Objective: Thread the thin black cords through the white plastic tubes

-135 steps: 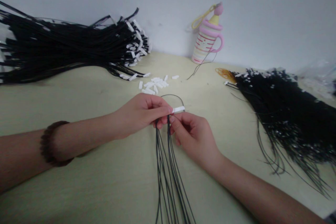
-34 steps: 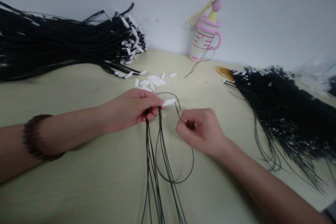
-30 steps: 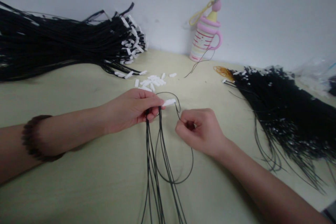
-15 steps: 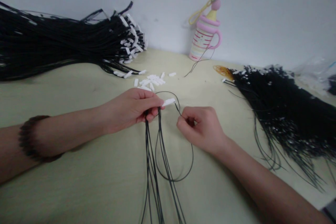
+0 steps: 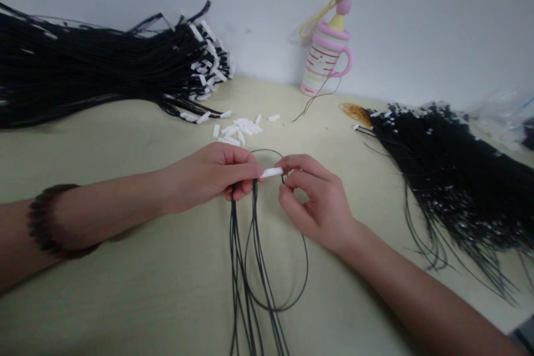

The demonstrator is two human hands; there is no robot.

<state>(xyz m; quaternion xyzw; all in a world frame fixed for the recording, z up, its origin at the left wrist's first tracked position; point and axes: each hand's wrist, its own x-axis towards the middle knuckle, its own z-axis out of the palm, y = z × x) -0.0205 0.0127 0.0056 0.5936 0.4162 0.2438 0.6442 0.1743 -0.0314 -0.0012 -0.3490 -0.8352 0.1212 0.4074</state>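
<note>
My left hand is closed, with a small white plastic connector pinched between thumb and fingers. Several thin black wires hang down from under these fingers, over the table. Just to the right, my right hand pinches a black wire close to the connector's right end, its index finger touching that end. Whether the wire tip is inside the connector I cannot tell. A loop of black wire droops below the two hands.
Loose white connectors lie beyond my left hand. A thick bundle of black wires with white ends is at the back left, another black wire pile at the right. A pink-and-white cup stands against the wall.
My right hand has opened from a tight pinch, its index finger reaching up to the connector. The connector has dropped slightly and turned nearer level.
</note>
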